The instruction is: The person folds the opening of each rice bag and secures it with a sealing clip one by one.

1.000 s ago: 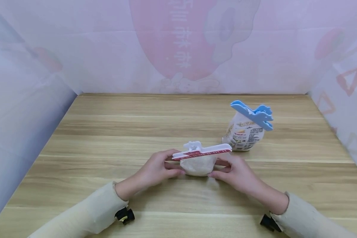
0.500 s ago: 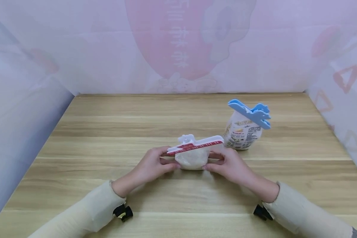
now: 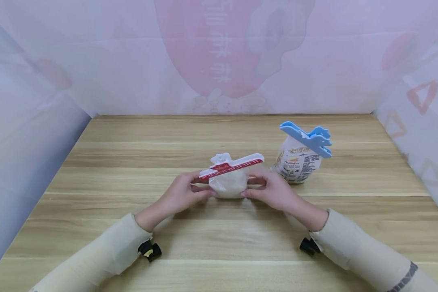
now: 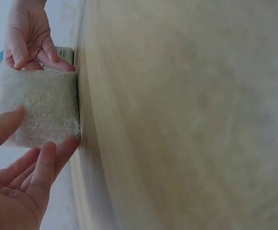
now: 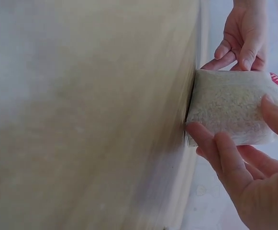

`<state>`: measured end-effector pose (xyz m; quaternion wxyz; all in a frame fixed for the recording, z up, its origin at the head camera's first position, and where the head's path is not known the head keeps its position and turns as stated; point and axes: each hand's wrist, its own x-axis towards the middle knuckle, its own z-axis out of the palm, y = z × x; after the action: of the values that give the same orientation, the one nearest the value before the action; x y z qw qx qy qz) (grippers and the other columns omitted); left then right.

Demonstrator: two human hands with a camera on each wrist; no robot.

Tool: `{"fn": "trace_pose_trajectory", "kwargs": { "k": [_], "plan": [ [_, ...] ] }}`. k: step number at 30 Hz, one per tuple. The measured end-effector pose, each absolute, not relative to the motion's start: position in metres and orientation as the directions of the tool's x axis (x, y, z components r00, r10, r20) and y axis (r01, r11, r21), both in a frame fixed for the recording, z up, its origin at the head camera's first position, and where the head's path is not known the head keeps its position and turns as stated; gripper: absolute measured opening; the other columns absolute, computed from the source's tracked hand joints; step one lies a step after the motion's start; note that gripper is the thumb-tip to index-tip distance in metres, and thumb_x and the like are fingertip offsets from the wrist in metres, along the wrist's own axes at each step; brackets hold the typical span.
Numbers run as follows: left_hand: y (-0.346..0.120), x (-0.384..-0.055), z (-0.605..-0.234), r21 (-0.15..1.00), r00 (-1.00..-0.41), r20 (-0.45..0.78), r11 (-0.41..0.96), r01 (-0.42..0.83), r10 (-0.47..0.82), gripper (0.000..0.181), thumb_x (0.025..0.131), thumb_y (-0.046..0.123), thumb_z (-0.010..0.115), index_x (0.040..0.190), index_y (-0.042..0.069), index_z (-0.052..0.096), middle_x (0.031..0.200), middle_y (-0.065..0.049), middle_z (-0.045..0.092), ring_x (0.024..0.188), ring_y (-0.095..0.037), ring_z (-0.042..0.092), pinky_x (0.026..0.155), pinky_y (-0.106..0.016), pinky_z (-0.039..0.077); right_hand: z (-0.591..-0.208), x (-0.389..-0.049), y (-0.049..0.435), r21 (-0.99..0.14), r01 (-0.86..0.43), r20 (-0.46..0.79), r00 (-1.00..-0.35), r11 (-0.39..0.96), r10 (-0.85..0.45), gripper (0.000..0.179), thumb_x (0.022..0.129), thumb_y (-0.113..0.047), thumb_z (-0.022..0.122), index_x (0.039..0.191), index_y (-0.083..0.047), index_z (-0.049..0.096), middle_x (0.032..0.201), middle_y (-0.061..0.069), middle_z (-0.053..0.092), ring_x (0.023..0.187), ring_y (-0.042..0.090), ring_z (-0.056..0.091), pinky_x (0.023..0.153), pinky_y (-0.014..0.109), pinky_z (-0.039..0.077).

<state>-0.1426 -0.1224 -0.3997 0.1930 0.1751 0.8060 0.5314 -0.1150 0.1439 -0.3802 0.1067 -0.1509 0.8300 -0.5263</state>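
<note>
A small clear bag of rice (image 3: 228, 185) stands upright on the wooden table, its top closed by a white and red bag clip (image 3: 231, 165) that slants up to the right. My left hand (image 3: 182, 192) holds the bag's left side, thumb on the front. The opposite side is held by my right hand (image 3: 273, 191), also with the thumb in front. Pale grains show through the plastic of the rice bag (image 4: 43, 103) in the left wrist view. In the right wrist view, fingers lie along the side of the rice bag (image 5: 229, 103). Fingertips behind it are partly hidden.
Behind and right of my right hand stands a printed white bag (image 3: 298, 164), closed with a blue bag clip (image 3: 306, 140). The wooden table (image 3: 219, 243) meets a pale printed curtain (image 3: 131, 73) at the back and sides.
Both hands have slid the rice bag away from me and slightly left across the table. The clip on it tilts more than before. The printed bag stays in place.
</note>
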Motion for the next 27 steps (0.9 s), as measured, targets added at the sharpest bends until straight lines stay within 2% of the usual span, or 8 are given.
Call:
{"fn": "trace_pose_trajectory", "kwargs": {
  "k": [7,12,19,27],
  "plan": [
    [-0.125,-0.161,-0.4,0.913,-0.87,-0.13,0.399,0.081,0.475,0.052,0.088,0.015,0.077,0.133,-0.002,0.057,0.129,-0.022,0.065,0.106,-0.033,0.071,0.083,-0.034,0.06,-0.382,-0.134,0.142,-0.907,-0.08,-0.064,-0.944,0.413,-0.323,0.044,0.083,-0.008,0.08,0.124,-0.008,0.066,0.134,0.015,0.058,0.118,0.038,0.064,0.093,0.038,0.057],
    [-0.129,-0.169,-0.402,0.907,-0.874,-0.105,0.407,0.111,0.474,0.052,0.088,0.014,0.076,0.133,-0.002,0.057,0.128,-0.021,0.066,0.112,-0.033,0.068,0.086,-0.036,0.059,-0.384,-0.145,0.136,-0.902,-0.037,-0.114,-0.941,0.431,-0.318,0.046,0.085,-0.012,0.079,0.128,-0.006,0.065,0.137,0.016,0.059,0.12,0.035,0.064,0.094,0.038,0.056],
    [-0.133,-0.178,-0.405,0.903,-0.878,-0.1,0.413,0.117,0.468,0.051,0.09,0.015,0.074,0.134,-0.004,0.055,0.13,-0.023,0.064,0.115,-0.035,0.066,0.088,-0.036,0.059,-0.384,-0.153,0.129,-0.894,0.049,-0.186,-0.945,0.446,-0.27,0.052,0.086,-0.015,0.078,0.134,-0.008,0.061,0.135,0.018,0.062,0.116,0.031,0.067,0.086,0.034,0.059],
    [-0.137,-0.188,-0.402,0.887,-0.889,-0.093,0.442,0.131,0.448,0.049,0.09,0.014,0.074,0.132,-0.005,0.057,0.13,-0.022,0.064,0.117,-0.035,0.065,0.09,-0.038,0.058,-0.379,-0.161,0.122,-0.885,0.073,-0.204,-0.948,0.459,-0.243,0.056,0.087,-0.018,0.077,0.139,-0.007,0.057,0.135,0.019,0.062,0.114,0.031,0.067,0.088,0.034,0.058]
  ]
}}
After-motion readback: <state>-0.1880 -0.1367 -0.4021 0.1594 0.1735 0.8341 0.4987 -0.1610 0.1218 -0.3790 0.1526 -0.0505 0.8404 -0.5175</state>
